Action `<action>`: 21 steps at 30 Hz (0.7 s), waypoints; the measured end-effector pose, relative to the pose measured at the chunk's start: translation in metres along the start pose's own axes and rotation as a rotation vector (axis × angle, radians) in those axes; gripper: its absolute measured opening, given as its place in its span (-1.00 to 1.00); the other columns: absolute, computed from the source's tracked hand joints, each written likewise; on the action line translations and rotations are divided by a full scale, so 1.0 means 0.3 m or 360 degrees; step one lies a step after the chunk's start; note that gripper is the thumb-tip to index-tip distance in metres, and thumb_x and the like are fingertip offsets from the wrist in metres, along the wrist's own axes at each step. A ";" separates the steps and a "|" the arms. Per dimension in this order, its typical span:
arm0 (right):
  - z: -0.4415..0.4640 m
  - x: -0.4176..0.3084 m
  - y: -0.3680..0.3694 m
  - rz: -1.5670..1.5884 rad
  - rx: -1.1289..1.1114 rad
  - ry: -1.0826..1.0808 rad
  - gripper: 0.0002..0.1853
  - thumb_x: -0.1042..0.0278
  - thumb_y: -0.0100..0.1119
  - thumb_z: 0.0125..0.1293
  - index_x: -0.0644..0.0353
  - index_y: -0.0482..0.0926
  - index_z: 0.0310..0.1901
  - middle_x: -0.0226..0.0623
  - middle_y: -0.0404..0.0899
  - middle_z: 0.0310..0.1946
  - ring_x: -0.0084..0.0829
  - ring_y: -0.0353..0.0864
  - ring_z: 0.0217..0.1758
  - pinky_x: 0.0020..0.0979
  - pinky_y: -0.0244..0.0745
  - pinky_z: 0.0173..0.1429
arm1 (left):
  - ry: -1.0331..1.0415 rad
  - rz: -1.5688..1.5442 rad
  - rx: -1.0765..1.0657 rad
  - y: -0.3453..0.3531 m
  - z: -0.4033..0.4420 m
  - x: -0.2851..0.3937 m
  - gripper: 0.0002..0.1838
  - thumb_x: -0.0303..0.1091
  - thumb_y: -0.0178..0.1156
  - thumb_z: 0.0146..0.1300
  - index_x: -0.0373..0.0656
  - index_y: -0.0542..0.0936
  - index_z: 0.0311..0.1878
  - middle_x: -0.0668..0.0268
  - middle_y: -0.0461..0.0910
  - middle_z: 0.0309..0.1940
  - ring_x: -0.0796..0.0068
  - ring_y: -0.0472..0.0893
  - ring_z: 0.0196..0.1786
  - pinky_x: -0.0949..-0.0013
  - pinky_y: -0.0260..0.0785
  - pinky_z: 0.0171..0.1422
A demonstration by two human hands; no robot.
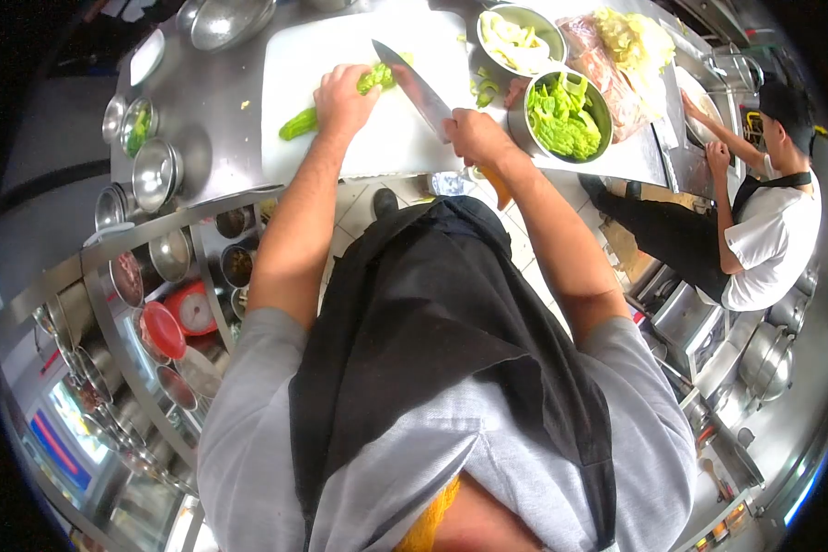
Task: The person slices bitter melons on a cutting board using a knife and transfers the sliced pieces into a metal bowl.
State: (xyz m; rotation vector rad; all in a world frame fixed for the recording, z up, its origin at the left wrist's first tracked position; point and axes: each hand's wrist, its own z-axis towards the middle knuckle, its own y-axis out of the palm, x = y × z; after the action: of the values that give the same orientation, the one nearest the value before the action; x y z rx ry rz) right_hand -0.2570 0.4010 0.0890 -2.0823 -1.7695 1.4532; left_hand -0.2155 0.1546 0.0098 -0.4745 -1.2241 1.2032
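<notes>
On a white cutting board (405,138) lies a long, wrinkled green vegetable (298,124). My left hand (342,99) is closed over its middle, so that part is hidden; the ends show on both sides. In my right hand (477,136) is the handle of a large kitchen knife (419,92). Its blade points up and to the left, close to the vegetable's right end. A few cut green slices (485,89) lie at the board's right edge. Beside my right hand stands a metal bowl (605,140) of chopped green pieces.
Behind that bowl is another metal bowl (561,48) of pale slices. Bagged food (607,69) and leafy lettuce (637,41) lie further right. Several metal bowls (156,175) line the counter's left side. A co-worker (768,212) stands at the right, hands at a round pan.
</notes>
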 end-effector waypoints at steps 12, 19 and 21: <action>-0.052 0.037 0.015 -0.0084 0.0115 -0.0029 -0.61 0.20 -0.04 0.49 0.39 0.66 -0.17 0.12 0.71 -0.42 -0.03 0.76 -0.39 -0.06 0.64 -0.03 | -0.0033 -0.0119 -0.0153 -0.012 0.023 -0.014 -0.56 -0.28 0.42 0.09 0.08 0.66 0.09 0.32 0.65 0.08 0.08 0.57 0.18 -0.01 0.43 0.25; 0.005 0.073 -0.019 -0.0206 0.0220 -0.0117 -0.60 0.15 -0.05 0.47 0.34 0.68 -0.16 0.20 0.71 -0.28 0.10 0.75 -0.14 0.02 0.58 0.11 | -0.0083 -0.0053 -0.0211 -0.021 0.047 -0.061 -0.57 -0.26 0.39 0.09 0.11 0.68 0.09 0.28 0.67 0.03 0.06 0.58 0.16 -0.03 0.44 0.23; 0.001 0.083 -0.022 -0.0236 0.0225 -0.0117 -0.60 0.14 -0.05 0.46 0.33 0.68 -0.15 0.20 0.71 -0.25 0.11 0.74 -0.11 0.03 0.57 0.14 | -0.0061 -0.0010 -0.0251 -0.026 0.053 -0.073 -0.58 -0.24 0.40 0.09 0.12 0.68 0.08 0.27 0.67 0.02 0.05 0.58 0.16 -0.03 0.45 0.22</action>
State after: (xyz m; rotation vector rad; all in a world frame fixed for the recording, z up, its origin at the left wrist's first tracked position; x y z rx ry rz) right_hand -0.2643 0.4229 0.0775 -1.8123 -1.7468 1.5811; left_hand -0.2235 0.1276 0.0117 -0.5658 -1.3587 1.1194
